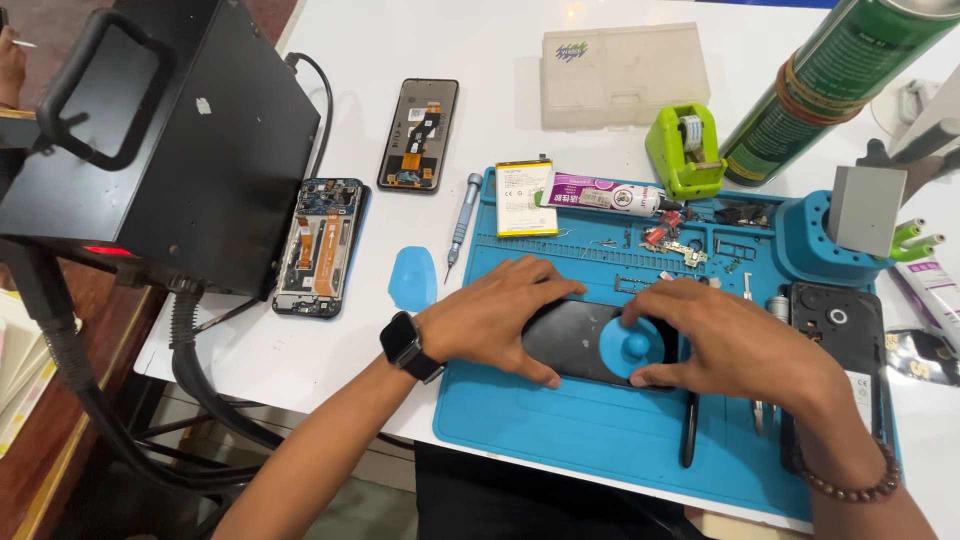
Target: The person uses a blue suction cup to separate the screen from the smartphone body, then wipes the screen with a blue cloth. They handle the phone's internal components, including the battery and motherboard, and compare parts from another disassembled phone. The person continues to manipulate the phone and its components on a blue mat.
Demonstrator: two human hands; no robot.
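A black phone [565,335] lies flat on the blue work mat [600,430]. A blue suction cup [636,348] sits stuck on the phone's right part. My left hand [495,315], with a black watch on the wrist, grips the phone's left end between thumb and fingers. Over the suction cup and the phone's right end curls my right hand [735,340], fingers at the far edge and thumb at the near edge. A bead bracelet is on that wrist.
On the mat: a loose battery [526,197], a glue tube [605,195], small parts [680,245], tweezers and a black tool [688,430]. Left of it: a screwdriver [462,218], blue pick [411,277], opened phone frame [322,245], screen panel [418,133], black machine [170,130]. A green can [830,80] stands at the back.
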